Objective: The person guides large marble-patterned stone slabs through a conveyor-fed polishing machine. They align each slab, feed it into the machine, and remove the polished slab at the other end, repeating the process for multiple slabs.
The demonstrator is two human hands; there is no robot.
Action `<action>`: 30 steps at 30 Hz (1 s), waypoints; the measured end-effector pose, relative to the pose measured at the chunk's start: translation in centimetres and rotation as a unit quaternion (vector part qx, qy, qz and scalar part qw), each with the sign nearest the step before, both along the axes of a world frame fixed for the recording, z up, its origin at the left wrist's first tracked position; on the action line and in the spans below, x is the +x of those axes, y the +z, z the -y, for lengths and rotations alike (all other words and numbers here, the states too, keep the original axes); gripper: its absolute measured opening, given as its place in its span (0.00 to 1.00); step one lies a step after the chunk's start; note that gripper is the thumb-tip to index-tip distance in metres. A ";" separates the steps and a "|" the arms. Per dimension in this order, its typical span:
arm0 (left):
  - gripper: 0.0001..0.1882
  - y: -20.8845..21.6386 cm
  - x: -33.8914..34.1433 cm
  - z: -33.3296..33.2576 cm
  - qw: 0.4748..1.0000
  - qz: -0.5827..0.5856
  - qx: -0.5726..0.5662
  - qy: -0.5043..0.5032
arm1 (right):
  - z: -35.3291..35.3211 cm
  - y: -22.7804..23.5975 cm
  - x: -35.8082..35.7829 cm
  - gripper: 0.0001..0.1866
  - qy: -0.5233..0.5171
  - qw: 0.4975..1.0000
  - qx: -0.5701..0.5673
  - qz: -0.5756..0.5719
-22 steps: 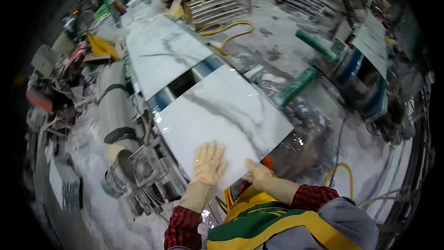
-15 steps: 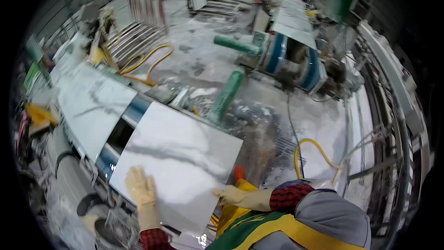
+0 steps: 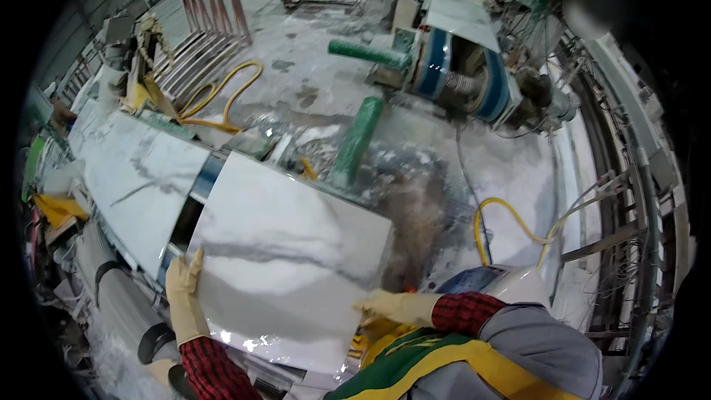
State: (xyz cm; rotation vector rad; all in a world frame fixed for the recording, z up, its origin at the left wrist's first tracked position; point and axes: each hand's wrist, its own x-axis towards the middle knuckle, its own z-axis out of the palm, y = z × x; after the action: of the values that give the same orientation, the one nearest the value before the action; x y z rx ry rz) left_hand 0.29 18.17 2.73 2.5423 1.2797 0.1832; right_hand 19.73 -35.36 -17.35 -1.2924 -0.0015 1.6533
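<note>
A large white marble-look tile (image 3: 289, 226) with grey veining lies in front of me, its near edge catching bright glints. My left hand (image 3: 183, 275), in a cream rubber glove, grips the tile's left edge with the thumb over the top face; its other fingers are mostly hidden. At the right edge, my right hand (image 3: 381, 307), gloved the same way, is closed around the rim, fingers partly hidden beneath. Left of this tile, a second veined tile (image 3: 141, 170) lies on the conveyor, with a blue belt (image 3: 207, 178) showing in the gap between.
Two green rollers (image 3: 358, 141) jut out past the tile's far side. Beyond the floor gap stands another conveyor with blue belts (image 3: 433, 67). A yellow hose (image 3: 485, 230) curls at the right; metal racks (image 3: 215, 11) stand far left. A grey pipe (image 3: 115, 289) runs along the left.
My left hand has gone from lying flat on the tile to gripping its left edge. The tile has turned slightly, and my right hand stays on its right edge.
</note>
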 end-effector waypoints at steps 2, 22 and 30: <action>0.43 8.0 3.4 5.7 1.000 -0.019 0.007 0.008 | -0.1 4.4 0.9 0.26 0.006 1.000 0.008 0.014; 0.18 16.4 7.5 25.9 0.924 0.378 -0.052 0.032 | 6.8 11.0 19.2 0.18 -0.124 0.975 0.011 0.187; 0.27 8.6 28.1 30.5 0.881 0.450 -0.133 0.055 | 17.0 21.0 42.5 0.14 -0.193 0.888 0.077 0.409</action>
State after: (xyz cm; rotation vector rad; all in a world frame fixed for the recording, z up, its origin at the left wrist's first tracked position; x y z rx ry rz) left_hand 28.41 -12.36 11.37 1.7503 0.9517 0.9980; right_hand 62.28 -52.36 3.67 -1.6496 -0.3544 0.6731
